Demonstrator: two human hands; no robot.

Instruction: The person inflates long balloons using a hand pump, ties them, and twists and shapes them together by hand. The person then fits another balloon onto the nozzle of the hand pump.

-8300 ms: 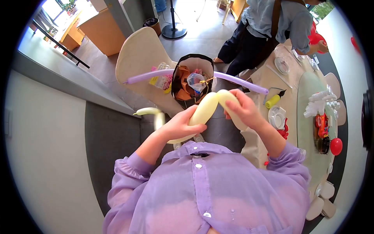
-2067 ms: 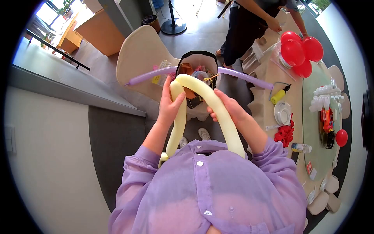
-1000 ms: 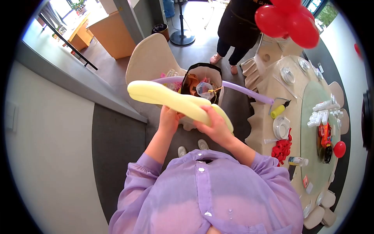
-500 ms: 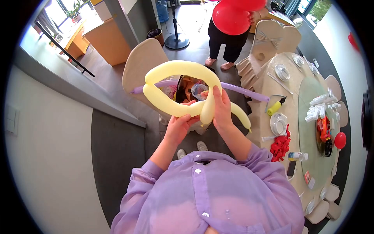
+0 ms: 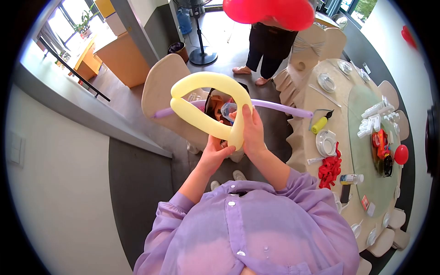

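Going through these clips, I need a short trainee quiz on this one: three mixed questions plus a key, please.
1. True or false: only the left hand touches the yellow balloon.
2. What colour is the thin balloon beyond it? A) red B) purple C) green
3. Is the labelled bottle on the table upright or lying down?

Key: 1. False, the right hand touches it too. 2. B. 3. Lying down.

the yellow balloon (image 5: 206,80) looks smooth, rubbery (faintly glossy).
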